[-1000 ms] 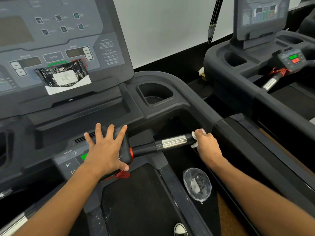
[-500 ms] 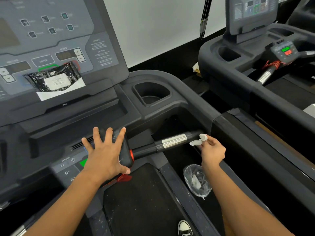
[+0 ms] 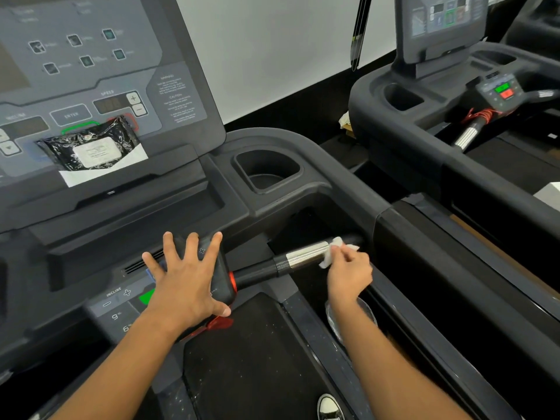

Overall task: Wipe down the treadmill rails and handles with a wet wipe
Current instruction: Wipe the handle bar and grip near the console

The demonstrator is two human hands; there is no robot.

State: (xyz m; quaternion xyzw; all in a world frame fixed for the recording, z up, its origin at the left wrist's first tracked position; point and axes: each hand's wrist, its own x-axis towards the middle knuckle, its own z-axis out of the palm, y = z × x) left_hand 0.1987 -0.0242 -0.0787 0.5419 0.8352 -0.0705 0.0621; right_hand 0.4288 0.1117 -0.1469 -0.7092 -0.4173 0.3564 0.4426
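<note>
The treadmill's right handle [image 3: 291, 262] is a black bar with a shiny metal sleeve, running from the centre control pod out to the dark side rail [image 3: 424, 247]. My right hand [image 3: 348, 275] pinches a crumpled white wet wipe [image 3: 335, 251] and presses it against the outer end of the metal sleeve. My left hand [image 3: 185, 280] lies flat with fingers spread on the black control pod [image 3: 222, 286], holding nothing. A black pack of wet wipes [image 3: 91, 148] leans on the console ledge.
A clear plastic bag [image 3: 363, 316] with used wipes lies on the side rail below my right forearm. A cup holder [image 3: 268, 171] sits right of the console. A second treadmill [image 3: 454, 122] stands to the right. My shoe tip [image 3: 328, 407] shows at the bottom.
My right hand lifted the wipe off the handle's outer end, then brought it back against the end of the metal sleeve. My left hand stayed put.
</note>
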